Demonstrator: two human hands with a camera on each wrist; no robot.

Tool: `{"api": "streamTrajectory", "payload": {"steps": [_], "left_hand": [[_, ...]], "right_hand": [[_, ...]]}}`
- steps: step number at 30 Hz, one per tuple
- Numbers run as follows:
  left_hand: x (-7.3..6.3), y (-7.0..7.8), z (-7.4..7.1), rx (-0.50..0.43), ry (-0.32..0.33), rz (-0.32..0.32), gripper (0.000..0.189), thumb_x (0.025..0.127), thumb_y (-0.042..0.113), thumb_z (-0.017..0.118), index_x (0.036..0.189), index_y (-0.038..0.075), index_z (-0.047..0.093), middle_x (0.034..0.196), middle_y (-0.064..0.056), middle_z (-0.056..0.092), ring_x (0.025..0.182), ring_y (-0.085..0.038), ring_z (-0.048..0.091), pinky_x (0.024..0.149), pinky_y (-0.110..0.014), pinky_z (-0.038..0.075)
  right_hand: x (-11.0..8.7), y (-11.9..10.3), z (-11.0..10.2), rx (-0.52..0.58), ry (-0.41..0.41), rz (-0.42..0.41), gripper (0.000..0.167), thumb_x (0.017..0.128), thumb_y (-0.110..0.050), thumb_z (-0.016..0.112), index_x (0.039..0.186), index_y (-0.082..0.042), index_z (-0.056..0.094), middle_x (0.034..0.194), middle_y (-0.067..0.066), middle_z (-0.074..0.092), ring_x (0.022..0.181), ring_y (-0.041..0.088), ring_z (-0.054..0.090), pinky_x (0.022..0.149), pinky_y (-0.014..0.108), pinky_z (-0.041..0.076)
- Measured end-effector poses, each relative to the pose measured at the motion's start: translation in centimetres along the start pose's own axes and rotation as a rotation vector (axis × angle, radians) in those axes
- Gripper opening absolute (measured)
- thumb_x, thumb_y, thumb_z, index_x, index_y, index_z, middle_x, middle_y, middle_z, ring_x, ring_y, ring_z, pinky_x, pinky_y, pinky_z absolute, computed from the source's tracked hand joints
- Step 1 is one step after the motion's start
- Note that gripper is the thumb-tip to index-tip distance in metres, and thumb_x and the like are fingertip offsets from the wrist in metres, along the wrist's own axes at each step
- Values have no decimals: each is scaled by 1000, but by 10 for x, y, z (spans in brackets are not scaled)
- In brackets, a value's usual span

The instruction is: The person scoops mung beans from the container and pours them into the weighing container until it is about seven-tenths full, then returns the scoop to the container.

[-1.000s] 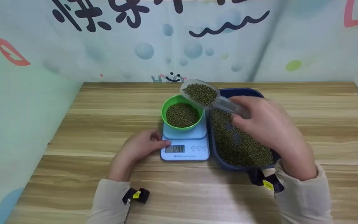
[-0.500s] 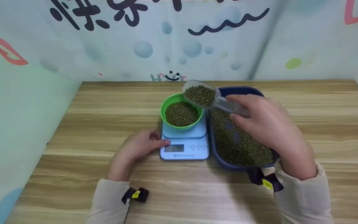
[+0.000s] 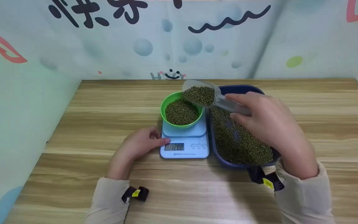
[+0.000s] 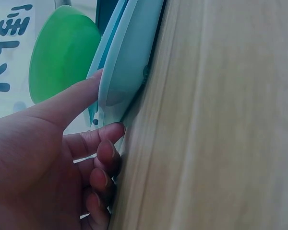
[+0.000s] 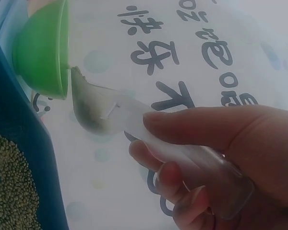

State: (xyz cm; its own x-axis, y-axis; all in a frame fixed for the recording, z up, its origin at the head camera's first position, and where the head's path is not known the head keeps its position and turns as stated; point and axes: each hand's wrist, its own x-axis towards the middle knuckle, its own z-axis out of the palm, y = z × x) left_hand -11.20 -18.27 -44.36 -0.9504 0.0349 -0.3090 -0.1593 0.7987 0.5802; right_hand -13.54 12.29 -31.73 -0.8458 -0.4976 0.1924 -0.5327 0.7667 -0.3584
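Note:
My right hand [image 3: 266, 121] grips the handle of a clear plastic scoop [image 3: 199, 93] heaped with small green beans, likely mung beans. The scoop's mouth hangs over the right rim of a green bowl [image 3: 162, 109], which holds more of the same beans. In the right wrist view the scoop's lip [image 5: 77, 74] is close by the bowl's rim. The bowl sits on a light blue kitchen scale [image 3: 197, 152] with a lit digital display [image 3: 174, 147]. At the scale's left edge is my left hand [image 3: 141, 143], thumb on top and index fingertip at its side, other fingers curled.
A dark blue tub [image 3: 241, 89] of beans stands close to the scale's right side, beneath my right hand. All of it rests on a wood-grain table [image 3: 104, 105], backed by a printed cloth [image 3: 110, 53] with lettering.
The scoop has shifted slightly right and lower relative to the bowl, and its beans lie closer to the scoop's lower side. My left hand stays at the scale's edge.

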Motion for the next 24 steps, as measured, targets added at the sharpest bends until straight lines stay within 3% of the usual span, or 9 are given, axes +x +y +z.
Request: {"api": "streamTrajectory", "payload": {"steps": [24], "left_hand": [[0, -1, 1, -13, -10, -20, 48, 70, 64, 60, 85, 18, 58, 74, -2, 55, 69, -19, 49, 60, -32, 37]], "right_hand": [[-1, -2, 5, -56, 68, -50, 42, 78, -15, 68, 118, -20, 58, 90, 0, 59, 69, 17, 50, 58, 35, 38]]}}
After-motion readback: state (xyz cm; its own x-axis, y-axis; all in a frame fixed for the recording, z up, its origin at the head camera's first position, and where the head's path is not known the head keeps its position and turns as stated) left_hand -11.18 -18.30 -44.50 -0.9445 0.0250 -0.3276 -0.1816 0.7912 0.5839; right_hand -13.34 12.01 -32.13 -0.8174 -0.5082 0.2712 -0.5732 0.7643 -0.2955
